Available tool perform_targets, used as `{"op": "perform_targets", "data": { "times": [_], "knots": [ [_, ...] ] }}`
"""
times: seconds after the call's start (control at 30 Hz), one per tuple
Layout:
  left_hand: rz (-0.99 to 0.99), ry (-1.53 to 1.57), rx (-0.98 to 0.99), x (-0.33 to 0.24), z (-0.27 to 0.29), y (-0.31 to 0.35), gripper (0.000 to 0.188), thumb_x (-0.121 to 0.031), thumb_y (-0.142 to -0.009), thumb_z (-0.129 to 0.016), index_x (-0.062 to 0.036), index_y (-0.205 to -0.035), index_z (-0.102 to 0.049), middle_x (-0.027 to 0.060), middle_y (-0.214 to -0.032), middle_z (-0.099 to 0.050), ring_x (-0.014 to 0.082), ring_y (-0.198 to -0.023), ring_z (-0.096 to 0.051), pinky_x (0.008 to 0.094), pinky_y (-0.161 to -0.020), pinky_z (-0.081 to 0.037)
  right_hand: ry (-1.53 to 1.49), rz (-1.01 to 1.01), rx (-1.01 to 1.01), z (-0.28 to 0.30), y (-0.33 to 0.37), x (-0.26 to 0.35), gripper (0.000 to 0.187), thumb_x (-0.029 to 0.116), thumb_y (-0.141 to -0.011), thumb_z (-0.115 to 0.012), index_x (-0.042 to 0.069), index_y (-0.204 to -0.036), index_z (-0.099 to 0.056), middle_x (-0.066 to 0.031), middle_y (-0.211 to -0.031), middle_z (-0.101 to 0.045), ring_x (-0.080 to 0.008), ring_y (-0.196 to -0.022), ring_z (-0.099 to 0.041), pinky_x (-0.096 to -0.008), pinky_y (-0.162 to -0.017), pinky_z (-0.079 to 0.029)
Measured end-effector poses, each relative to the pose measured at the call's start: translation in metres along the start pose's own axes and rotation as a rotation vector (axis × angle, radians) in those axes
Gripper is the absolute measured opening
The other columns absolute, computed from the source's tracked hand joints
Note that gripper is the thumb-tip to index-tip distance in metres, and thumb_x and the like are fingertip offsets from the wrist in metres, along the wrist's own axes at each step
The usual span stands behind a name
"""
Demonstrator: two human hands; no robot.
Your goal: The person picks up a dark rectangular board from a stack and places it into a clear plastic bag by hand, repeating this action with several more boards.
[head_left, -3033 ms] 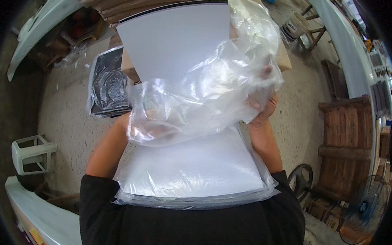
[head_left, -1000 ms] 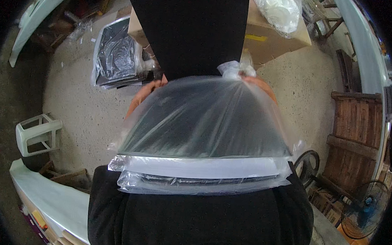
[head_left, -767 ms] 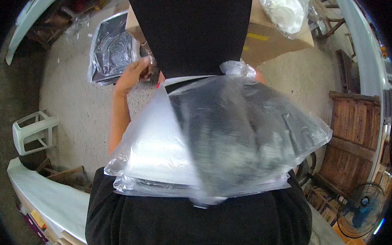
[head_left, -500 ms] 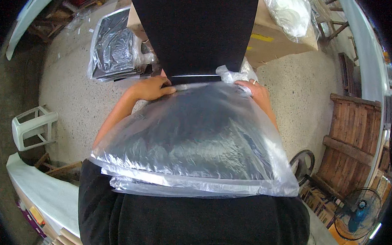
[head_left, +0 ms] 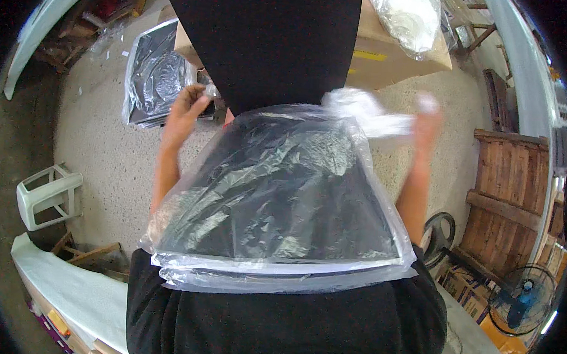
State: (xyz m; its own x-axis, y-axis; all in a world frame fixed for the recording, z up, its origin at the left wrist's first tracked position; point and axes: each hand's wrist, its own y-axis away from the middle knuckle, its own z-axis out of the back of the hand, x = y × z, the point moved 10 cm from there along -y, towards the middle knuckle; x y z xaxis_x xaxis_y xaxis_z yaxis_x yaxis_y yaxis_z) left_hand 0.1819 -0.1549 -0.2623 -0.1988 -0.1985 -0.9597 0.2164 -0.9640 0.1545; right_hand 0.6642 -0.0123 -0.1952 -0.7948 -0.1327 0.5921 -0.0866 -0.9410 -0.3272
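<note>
A stack of dark flat panels in a clear plastic bag (head_left: 282, 196) lies across my lap, its folded edge toward my body. My left hand (head_left: 183, 111) is raised off the bag at its far left, fingers bent and thumb apart, with nothing seen in it. To the far right, my right hand (head_left: 426, 123) is smeared by motion. A strip of whitish plastic film (head_left: 370, 114) stretches from the bag's far right corner to that hand, which appears closed on its end. A large black panel (head_left: 265, 41) stands just beyond the bag.
Another pile of plastic-wrapped dark panels (head_left: 154, 74) lies on the floor at far left. Behind the black panel are a cardboard box (head_left: 399, 58) and a clear plastic bundle (head_left: 410, 20). A white stool (head_left: 48, 197) stands left; a wooden pallet (head_left: 507, 182) and fan (head_left: 520, 301) are right.
Both hands have left the bag's far edge: the left moved out left, the right swung out right, drawing the whitish film sideways. The bag's top now lies flatter.
</note>
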Motion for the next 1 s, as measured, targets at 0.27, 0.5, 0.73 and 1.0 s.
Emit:
{"op": "perform_targets", "data": {
  "times": [0.27, 0.5, 0.73, 1.0],
  "knots": [
    [-0.526, -0.353, 1.226, -0.107, -0.198, 0.114, 0.079, -0.067, -0.074, -0.036, -0.0121, -0.130, -0.031, 0.0158, -0.138, -0.017, 0.0328, -0.129, -0.008, 0.0549, -0.099, -0.004, -0.504, -0.073, -0.427, 0.143, -0.010, 0.126, 0.024, 0.020, -0.084, -0.053, -0.001, -0.094, -0.060, -0.0083, -0.086, -0.060, -0.0136, -0.073, -0.057, -0.0239, -0.065, -0.045],
    [-0.017, -0.746, 0.876, -0.013, -0.140, -0.015, 0.054, -0.044, -0.084, -0.043, -0.0068, -0.123, -0.039, 0.0149, -0.124, -0.042, 0.0278, -0.112, -0.043, 0.0358, -0.092, -0.034, -1.770, -0.171, 0.835, -0.009, 0.037, 0.271, 0.049, 0.038, -0.090, -0.029, 0.005, -0.128, -0.029, -0.0156, -0.118, -0.044, -0.0220, -0.104, -0.045, -0.0344, -0.084, -0.041],
    [-0.452, -0.178, 0.098, -0.238, -0.098, 0.012, 0.035, -0.024, -0.072, -0.067, 0.0006, -0.093, -0.053, 0.0050, -0.081, -0.056, 0.0103, -0.075, -0.051, 0.0233, -0.065, -0.040, -1.704, -0.030, 0.930, -0.041, 0.030, 0.308, 0.050, 0.032, -0.088, -0.041, 0.003, -0.127, -0.030, -0.0133, -0.126, -0.037, -0.0207, -0.116, -0.036, -0.0359, -0.092, -0.036],
    [-0.202, 0.087, 0.042, -0.196, -0.079, -0.017, 0.024, -0.021, -0.080, -0.059, 0.0026, -0.079, -0.056, 0.0030, -0.068, -0.055, 0.0068, -0.064, -0.047, 0.0221, -0.058, -0.040, -1.594, -0.299, 0.714, -0.065, 0.024, 0.266, 0.024, 0.015, -0.077, -0.063, -0.001, -0.093, -0.057, -0.0072, -0.087, -0.060, -0.0134, -0.076, -0.058, -0.0264, -0.067, -0.047]
  ]
}}
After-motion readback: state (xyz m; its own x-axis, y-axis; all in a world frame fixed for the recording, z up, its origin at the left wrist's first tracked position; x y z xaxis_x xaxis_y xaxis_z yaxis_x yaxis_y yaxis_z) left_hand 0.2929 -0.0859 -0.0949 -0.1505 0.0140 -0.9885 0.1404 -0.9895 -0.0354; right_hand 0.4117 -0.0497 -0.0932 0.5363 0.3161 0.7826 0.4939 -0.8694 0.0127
